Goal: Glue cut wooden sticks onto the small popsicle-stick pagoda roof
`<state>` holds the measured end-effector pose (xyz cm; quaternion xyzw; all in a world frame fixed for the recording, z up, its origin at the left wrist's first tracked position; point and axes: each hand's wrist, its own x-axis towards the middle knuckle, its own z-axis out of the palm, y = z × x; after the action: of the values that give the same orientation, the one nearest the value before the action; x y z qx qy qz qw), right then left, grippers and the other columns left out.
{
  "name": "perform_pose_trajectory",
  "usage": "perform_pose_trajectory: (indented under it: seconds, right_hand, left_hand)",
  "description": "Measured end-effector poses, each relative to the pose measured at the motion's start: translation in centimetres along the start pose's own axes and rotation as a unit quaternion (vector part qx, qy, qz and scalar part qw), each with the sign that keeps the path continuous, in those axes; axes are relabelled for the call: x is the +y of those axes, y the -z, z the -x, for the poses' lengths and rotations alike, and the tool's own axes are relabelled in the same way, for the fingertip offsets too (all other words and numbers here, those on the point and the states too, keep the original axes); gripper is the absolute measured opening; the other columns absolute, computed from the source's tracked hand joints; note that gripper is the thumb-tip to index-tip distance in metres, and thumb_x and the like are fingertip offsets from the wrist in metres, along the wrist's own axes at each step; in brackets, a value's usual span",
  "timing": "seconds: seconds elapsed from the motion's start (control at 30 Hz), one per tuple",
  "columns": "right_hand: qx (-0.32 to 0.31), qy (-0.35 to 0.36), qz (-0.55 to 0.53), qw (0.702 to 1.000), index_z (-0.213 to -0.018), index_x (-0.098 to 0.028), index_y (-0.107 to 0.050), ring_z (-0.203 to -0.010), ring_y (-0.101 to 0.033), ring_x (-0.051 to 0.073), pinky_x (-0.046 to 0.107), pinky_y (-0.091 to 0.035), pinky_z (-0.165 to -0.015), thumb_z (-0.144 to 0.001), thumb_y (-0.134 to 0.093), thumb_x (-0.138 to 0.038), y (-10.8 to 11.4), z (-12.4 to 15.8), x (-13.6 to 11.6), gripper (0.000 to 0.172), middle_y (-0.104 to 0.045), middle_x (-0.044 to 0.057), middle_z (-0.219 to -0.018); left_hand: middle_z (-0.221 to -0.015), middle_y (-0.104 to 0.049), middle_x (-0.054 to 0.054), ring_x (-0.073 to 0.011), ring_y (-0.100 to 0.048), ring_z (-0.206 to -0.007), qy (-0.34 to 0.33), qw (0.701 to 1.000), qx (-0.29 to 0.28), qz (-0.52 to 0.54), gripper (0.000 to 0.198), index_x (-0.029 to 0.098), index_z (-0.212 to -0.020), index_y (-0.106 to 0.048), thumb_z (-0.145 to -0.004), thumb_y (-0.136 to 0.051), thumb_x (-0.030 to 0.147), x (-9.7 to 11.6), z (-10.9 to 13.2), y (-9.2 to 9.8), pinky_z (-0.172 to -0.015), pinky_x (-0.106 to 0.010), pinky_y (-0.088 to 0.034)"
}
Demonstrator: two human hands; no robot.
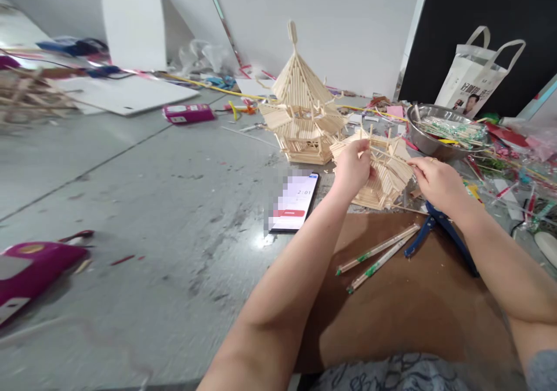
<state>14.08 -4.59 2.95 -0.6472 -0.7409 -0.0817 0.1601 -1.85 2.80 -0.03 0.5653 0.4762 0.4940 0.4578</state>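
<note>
A thin wooden stick [389, 155] lies across the top of a small pavilion model made of wooden sticks [380, 179]. My left hand [354, 162] pinches the stick's left end above the model. At the other end, the fingers of my right hand [435, 179] are closed on the same stick. Behind and to the left stands a taller stick pavilion [300, 98] with a pointed roof. Blue-handled pliers [435, 223] rest below my right hand, partly hidden by the forearm. Two paper-wrapped chopstick packs [376, 252] lie on the brown board.
A lit phone [296, 202] lies left of my forearm. A metal bowl [420, 136] holds wrapped sticks, with a white bag [472, 83] behind it. Purple tools [189, 113] lie on the grey table, one at the near left. Scraps and wrappers crowd the right side.
</note>
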Motion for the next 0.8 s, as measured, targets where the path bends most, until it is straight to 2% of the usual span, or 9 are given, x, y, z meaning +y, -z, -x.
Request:
perform_pose_trajectory:
  seconds: [0.13,0.23,0.33,0.5,0.67,0.8]
  right_hand:
    - [-0.01,-0.002,0.046,0.999,-0.116,-0.021,-0.059,-0.092,-0.061,0.021,0.029,-0.043,-0.074,-0.086,-0.037,-0.015,0.9,0.2,-1.0,0.038,-0.067,0.008,-0.103]
    - [-0.019,-0.008,0.088,0.996,-0.12,-0.025,-0.057,-0.084,-0.062,0.021,0.029,-0.042,-0.066,-0.086,-0.036,-0.017,1.8,0.3,-1.5,0.041,-0.066,0.007,-0.1]
    - [-0.026,-0.011,0.117,0.993,-0.121,-0.028,-0.056,-0.08,-0.061,0.021,0.028,-0.04,-0.062,-0.086,-0.037,-0.019,2.3,0.1,-1.7,0.041,-0.066,0.006,-0.098]
    - [-0.021,-0.004,0.129,0.991,-0.119,-0.029,-0.057,-0.08,-0.061,0.021,0.029,-0.038,-0.06,-0.085,-0.037,-0.019,2.3,-0.3,-1.5,0.041,-0.066,0.006,-0.096]
    - [-0.023,0.001,0.125,0.992,-0.119,-0.028,-0.058,-0.079,-0.061,0.021,0.029,-0.039,-0.061,-0.087,-0.036,-0.022,1.8,-0.8,-1.3,0.039,-0.066,0.007,-0.097]
    - [-0.029,0.006,0.108,0.994,-0.116,-0.024,-0.059,-0.081,-0.061,0.021,0.03,-0.04,-0.063,-0.087,-0.035,-0.021,1.1,-1.6,-1.5,0.038,-0.066,0.008,-0.1]
  left_hand:
    - [-0.072,-0.06,-0.001,-0.0063,-0.048,-0.037,0.021,0.999,-0.018,0.047,0.035,0.011,-0.113,-0.055,-0.082,-0.039,0.012,-0.1,-0.2,-0.2,-0.04,-0.02,-0.045]
    - [-0.06,-0.05,0.003,-0.0065,-0.047,-0.036,0.034,0.996,-0.022,0.083,0.034,0.01,-0.114,-0.055,-0.084,-0.038,0.012,0.2,-0.1,-0.2,-0.04,-0.02,-0.046]
    - [-0.063,-0.048,0.003,-0.005,-0.047,-0.037,0.044,0.992,-0.02,0.114,0.032,0.01,-0.114,-0.053,-0.086,-0.038,0.013,0.7,0.2,-0.2,-0.041,-0.02,-0.048]
    - [-0.081,-0.049,0.001,-0.0016,-0.048,-0.038,0.049,0.985,-0.026,0.164,0.023,0.013,-0.104,-0.052,-0.087,-0.038,0.013,1.1,0.3,-0.2,-0.041,-0.02,-0.049]
    - [-0.078,-0.047,0.003,-0.0012,-0.048,-0.038,0.062,0.979,-0.038,0.189,0.012,0.014,-0.09,-0.049,-0.087,-0.038,0.012,1.0,-0.2,-0.3,-0.04,-0.018,-0.049]
    - [-0.075,-0.048,0.004,-0.0015,-0.048,-0.038,0.069,0.976,-0.04,0.201,0.011,0.015,-0.084,-0.047,-0.088,-0.038,0.012,1.0,-0.4,-0.4,-0.039,-0.018,-0.048]
